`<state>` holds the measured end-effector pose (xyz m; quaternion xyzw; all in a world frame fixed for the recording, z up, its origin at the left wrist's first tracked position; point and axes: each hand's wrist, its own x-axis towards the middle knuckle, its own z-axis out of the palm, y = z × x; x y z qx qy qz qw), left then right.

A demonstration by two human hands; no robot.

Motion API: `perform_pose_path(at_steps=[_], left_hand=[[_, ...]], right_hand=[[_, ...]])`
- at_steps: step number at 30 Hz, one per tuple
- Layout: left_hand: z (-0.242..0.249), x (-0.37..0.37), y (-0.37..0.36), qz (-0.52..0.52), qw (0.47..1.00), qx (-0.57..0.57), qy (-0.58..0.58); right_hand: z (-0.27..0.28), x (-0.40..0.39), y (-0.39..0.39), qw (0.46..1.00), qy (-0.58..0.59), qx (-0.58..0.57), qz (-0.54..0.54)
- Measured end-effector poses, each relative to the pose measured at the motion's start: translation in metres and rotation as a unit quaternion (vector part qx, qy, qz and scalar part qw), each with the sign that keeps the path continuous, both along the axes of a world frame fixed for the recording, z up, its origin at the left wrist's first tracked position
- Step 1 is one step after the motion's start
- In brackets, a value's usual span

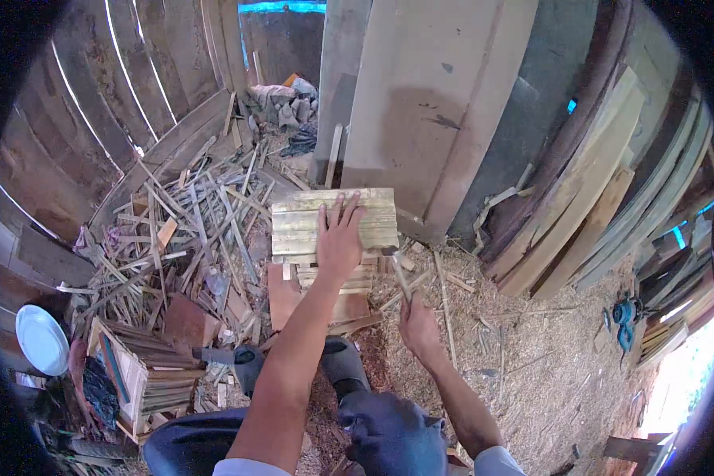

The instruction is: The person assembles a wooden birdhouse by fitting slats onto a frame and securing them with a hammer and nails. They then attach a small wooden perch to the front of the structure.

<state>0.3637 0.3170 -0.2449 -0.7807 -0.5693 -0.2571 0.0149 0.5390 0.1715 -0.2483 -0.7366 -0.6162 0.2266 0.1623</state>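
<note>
A slatted wooden panel (293,224) of pale strips lies in front of my knees. My left hand (340,236) rests flat on it, fingers spread toward its far edge. My right hand (421,327) is closed round the wooden handle of a hammer (403,278). The hammer's dark head is right at the panel's near right corner. Beneath the panel, more short slats (358,280) show, partly hidden by my left forearm. A brownish board (284,297) lies under them on the floor.
A tangled heap of thin wood offcuts (190,230) covers the left floor. Slatted crates (139,373) and a white round lid (42,339) are at lower left. Long planks (579,206) lean at right. A blue power tool (625,321) sits on the wood shavings (531,373).
</note>
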Motion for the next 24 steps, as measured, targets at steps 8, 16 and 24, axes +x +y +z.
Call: perform_pose_path(at_steps=[8,16,24], left_hand=[[-0.002,-0.001,0.003,0.006,1.000,-0.010,0.028],[0.002,-0.002,0.001,0.002,0.999,-0.030,0.040],[0.004,-0.001,-0.003,-0.007,1.000,-0.022,0.002]], right_hand=[[-0.014,0.004,-0.006,0.995,0.037,0.091,-0.022],[-0.006,-0.003,-0.007,0.994,0.077,0.074,-0.034],[-0.005,-0.008,-0.008,0.997,0.041,0.067,-0.027]])
